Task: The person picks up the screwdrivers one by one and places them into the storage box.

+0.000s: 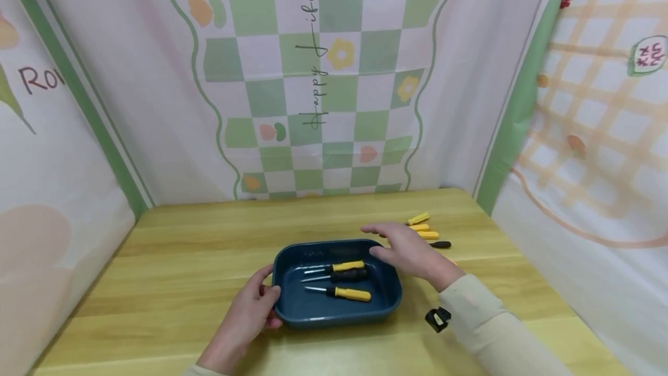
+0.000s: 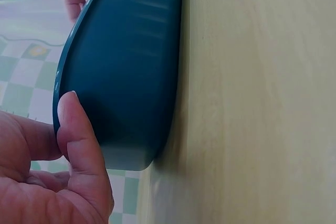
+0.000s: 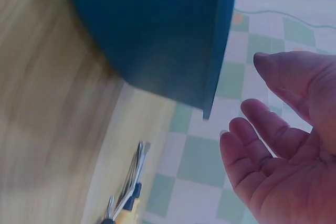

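3 screwdrivers [image 1: 352, 294] lie in the tray [image 1: 334, 311] before you in the head view, shafts toward your left; 2 have yellow handles with black collars, and the middle 1 has a black handle. The tray is dark blue, glossy and round-cornered, and rests on the wooden table [image 1: 198, 283]. Your left hand [image 1: 256, 308] pinches its left rim; your right hand [image 1: 409, 251] hangs by its right rear corner, near loose screwdrivers [image 1: 428, 235]. From your left wrist, you see the tray's outer wall with pale rippled bands, its rim caught between your thumb and fingers. From your right wrist, your fingers curve loosely, thumb spread from them, just beside the tray's edge.
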Available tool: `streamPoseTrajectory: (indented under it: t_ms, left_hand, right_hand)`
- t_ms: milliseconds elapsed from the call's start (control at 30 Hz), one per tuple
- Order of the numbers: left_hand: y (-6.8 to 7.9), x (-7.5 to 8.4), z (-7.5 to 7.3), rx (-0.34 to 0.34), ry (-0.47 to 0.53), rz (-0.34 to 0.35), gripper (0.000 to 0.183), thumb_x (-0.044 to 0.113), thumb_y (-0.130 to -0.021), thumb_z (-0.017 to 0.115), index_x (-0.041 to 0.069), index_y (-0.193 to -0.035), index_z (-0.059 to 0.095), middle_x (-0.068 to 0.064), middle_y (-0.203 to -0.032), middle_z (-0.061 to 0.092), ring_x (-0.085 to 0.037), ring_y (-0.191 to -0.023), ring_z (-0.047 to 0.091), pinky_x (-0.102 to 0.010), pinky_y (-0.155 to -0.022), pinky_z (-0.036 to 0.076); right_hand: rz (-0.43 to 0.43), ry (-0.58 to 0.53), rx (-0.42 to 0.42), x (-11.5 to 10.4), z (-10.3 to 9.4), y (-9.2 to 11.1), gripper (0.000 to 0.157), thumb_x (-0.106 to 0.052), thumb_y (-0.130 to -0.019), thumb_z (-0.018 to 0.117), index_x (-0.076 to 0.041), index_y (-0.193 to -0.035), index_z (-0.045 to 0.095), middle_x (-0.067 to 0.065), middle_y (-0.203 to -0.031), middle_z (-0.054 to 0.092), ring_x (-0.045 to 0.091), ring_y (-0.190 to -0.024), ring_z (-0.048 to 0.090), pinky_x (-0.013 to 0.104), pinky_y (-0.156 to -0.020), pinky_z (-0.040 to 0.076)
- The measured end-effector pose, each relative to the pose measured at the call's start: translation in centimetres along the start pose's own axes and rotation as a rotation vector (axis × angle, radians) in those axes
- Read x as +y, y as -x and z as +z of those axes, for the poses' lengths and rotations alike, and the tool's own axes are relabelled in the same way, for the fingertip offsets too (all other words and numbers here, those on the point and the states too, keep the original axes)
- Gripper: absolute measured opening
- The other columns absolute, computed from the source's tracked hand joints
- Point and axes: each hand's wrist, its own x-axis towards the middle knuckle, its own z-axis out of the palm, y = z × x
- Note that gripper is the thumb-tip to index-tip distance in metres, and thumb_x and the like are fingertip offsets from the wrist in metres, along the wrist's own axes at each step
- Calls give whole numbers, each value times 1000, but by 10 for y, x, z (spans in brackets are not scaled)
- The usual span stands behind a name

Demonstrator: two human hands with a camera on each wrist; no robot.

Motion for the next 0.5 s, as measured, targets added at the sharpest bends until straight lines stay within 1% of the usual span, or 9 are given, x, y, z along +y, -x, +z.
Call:
streamPoseTrajectory:
  t_ms: [133,300,400,500]
  left_hand:
    - [0,-1,1,1,2,-8,54,17,-109,52,15,-161,36,-16,-114,52,-25,-81,60,-35,-67,62]
    - [-1,-1,1,7,5,-11,54,18,-109,52,15,-161,36,-16,-114,52,-25,-80,61,-35,-68,62]
    - [-2,-1,2,16,3,-6,54,18,-109,53,15,-161,37,-16,-114,53,-25,-78,61,-34,-67,62]
    - [-1,-1,2,28,3,3,54,18,-109,53,15,-160,37,-16,-113,53,-24,-76,61,-34,-65,61]
  right_hand:
    - [18,1,30,9,-6,3,50,-19,-102,67,-9,-149,56,12,-151,57,37,-134,58,58,-109,50]
    - [-1,39,98,24,-16,4,51,-19,-101,67,-7,-149,55,16,-150,57,40,-134,57,60,-107,49]
    - [0,65,128,33,-20,5,53,-19,-101,68,-5,-150,54,17,-150,57,42,-133,57,62,-107,49]
    - [20,69,143,40,-23,8,56,-19,-100,69,-4,-151,52,19,-152,54,44,-135,55,63,-109,46]
